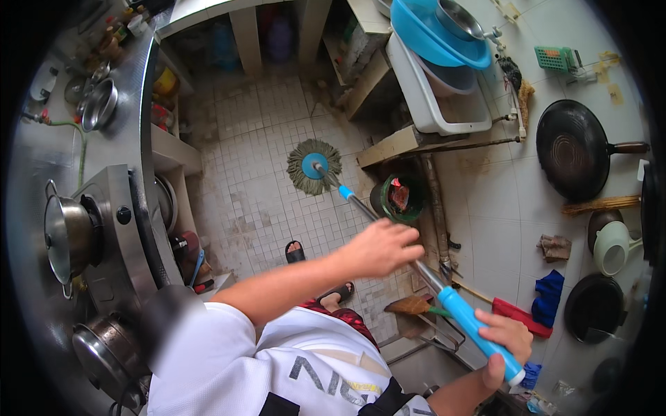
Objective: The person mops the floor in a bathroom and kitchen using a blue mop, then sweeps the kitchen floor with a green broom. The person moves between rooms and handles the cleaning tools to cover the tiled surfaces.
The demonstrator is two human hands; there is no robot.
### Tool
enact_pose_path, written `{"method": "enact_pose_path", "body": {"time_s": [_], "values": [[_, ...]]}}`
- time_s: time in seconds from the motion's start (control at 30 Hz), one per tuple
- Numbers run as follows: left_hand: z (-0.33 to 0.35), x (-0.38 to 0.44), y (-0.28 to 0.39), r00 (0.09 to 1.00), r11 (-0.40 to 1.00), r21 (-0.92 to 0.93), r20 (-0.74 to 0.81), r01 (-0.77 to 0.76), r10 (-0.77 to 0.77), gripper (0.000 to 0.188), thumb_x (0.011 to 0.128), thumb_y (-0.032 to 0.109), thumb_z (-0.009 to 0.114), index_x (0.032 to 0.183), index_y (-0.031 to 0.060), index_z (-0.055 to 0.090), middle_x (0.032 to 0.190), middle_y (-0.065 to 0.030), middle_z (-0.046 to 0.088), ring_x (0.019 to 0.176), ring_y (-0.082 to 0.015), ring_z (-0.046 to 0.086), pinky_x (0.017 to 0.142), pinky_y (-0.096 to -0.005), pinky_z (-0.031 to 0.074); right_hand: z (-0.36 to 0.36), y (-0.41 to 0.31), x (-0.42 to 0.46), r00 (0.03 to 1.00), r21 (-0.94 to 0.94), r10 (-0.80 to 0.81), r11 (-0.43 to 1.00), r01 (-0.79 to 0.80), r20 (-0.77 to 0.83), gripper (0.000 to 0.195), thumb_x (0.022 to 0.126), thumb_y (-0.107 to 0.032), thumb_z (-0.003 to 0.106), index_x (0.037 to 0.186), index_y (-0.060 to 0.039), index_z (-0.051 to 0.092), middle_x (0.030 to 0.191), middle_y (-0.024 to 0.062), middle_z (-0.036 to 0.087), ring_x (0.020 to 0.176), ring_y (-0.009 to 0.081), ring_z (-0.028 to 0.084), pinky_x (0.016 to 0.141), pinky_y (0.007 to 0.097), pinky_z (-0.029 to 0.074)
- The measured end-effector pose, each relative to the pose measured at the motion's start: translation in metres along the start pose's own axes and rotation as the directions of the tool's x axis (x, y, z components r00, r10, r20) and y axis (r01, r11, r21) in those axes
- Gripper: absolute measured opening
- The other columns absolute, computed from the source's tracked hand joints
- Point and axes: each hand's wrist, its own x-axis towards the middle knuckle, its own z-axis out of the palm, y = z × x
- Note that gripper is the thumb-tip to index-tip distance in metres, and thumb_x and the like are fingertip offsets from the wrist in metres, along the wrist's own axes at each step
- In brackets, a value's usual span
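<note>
A mop with a round grey-green string head (329, 185) and blue centre disc (313, 165) rests on the tiled floor. Its metal pole (361, 206) slants from the head down to the right, ending in a blue grip (464, 309). My left hand (384, 248) lies across the middle of the pole, fingers curled over it; the pole is hidden beneath. Around the blue grip, near its white end cap, my right hand (506, 338) is closed. Just beyond my left hand stands a green bin (387, 200) with rubbish inside.
Pots (67, 239) stand on a gas stove (112, 229) along the left counter. A white sink (471, 127) holding blue basins (411, 34) juts out at upper right. A wok (572, 148) hangs on the right wall. A broom (411, 306) is by my legs.
</note>
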Motion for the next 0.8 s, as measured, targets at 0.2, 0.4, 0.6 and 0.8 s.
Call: {"method": "enact_pose_path", "body": {"time_s": [0.2,0.4,0.6,0.8], "values": [[0.007,-0.027,-0.105,0.991,0.985,0.126,-0.074,0.118,-0.109,0.029,0.082,0.017,0.072,0.109,0.0171,0.063,0.097,-0.0004,0.065,0.096,-0.0218,0.068,0.098,-0.0444,0.049,0.083,0.04,0.02,0.976,0.142,-0.034,0.99,0.003,0.215,0.034,0.081,-0.021,0.071,0.108,-0.0005,0.071,0.123,0.0249,0.068,0.099,0.0369,0.073,0.08,0.0377,0.059],[0.038,-0.092,-0.222,0.688,0.663,0.261,-0.002,0.701,-0.726,0.073,0.087,-0.001,0.054,0.154,0.023,0.037,0.164,-0.0202,0.026,0.146,-0.0428,0.034,0.114,-0.0505,0.041,0.252,0.099,0.036,0.927,0.017,-0.029,1.0,0.024,0.373,0.051,0.082,-0.025,0.081,0.128,-0.0128,0.062,0.144,0.0101,0.058,0.112,0.0356,0.067,0.089,0.041,0.057],[0.039,-0.079,-0.171,0.668,0.666,0.475,0.198,0.575,-0.718,0.088,0.085,0.015,0.07,0.159,0.0309,0.026,0.168,-0.0204,0.011,0.154,-0.0398,0.018,0.119,-0.0569,0.03,0.231,0.116,-0.022,0.956,0.021,0.005,1.0,-0.012,0.294,0.051,0.087,-0.038,0.075,0.13,-0.0148,0.062,0.146,0.0069,0.056,0.107,0.0367,0.068,0.087,0.0452,0.057],[0.132,-0.088,0.013,0.93,0.924,0.17,0.075,0.343,-0.359,0.085,0.079,0.021,0.083,0.15,0.0167,0.036,0.164,-0.0215,0.023,0.153,-0.0408,0.022,0.12,-0.06,0.024,0.032,0.081,-0.141,0.908,0.081,0.02,0.995,-0.059,0.418,0.061,0.078,-0.025,0.084,0.132,-0.0087,0.062,0.142,0.0172,0.058,0.12,0.038,0.063,0.097,0.0412,0.054]]}}
